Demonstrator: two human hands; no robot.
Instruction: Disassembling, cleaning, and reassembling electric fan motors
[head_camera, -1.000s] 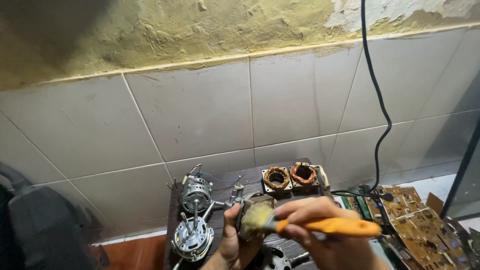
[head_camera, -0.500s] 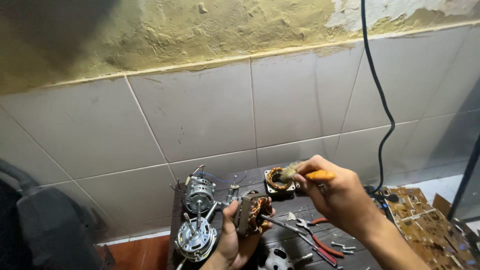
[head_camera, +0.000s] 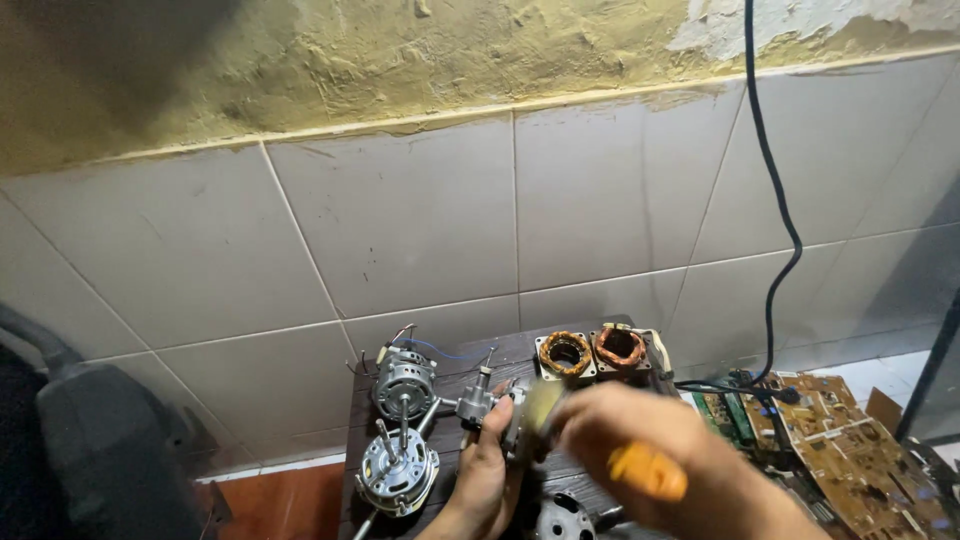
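Observation:
My left hand (head_camera: 483, 472) holds a small metal motor part (head_camera: 516, 424) up over a dark wooden board (head_camera: 452, 359). My right hand (head_camera: 650, 460), blurred by motion, grips a brush with an orange handle (head_camera: 648, 470); its bristle end (head_camera: 545, 404) lies against the held part. Two fan motors with shafts (head_camera: 402, 384) (head_camera: 397, 468) stand to the left of my left hand. Two copper-wound stators (head_camera: 565, 354) (head_camera: 620, 347) sit at the back of the board.
A tiled wall (head_camera: 420, 220) rises right behind the board. A black cable (head_camera: 772, 200) hangs down it to circuit boards (head_camera: 835, 430) at the right. A dark bulky object (head_camera: 100, 450) fills the lower left. A round metal motor cover (head_camera: 563, 518) lies near the bottom edge.
My right hand has come back from the stators at the rear to the part in my left hand, bringing the brush onto it. The camera view has shifted slightly.

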